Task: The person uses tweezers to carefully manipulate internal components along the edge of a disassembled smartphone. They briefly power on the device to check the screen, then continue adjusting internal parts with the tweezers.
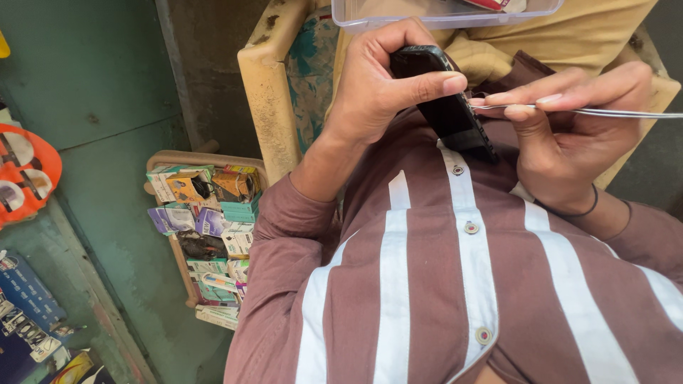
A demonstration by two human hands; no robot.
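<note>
My left hand [373, 89] grips a black mobile phone [455, 117] by its upper end, thumb pressed along its side edge, holding it tilted just above my chest. My right hand [569, 139] pinches a thin metal tool [605, 112] between thumb and fingers. The tool's tip touches the phone's edge right below my left thumb. A dark band circles my right wrist. My maroon shirt [427, 284] with white stripes fills the lower part of the view.
A clear plastic box [370, 18] rests on yellow-brown cloth [569, 35] at the top. A worn cream plastic chair arm [267, 92] runs beside my left forearm. A basket [206, 220] of several small packets sits on the green floor, with an orange card [28, 171] at far left.
</note>
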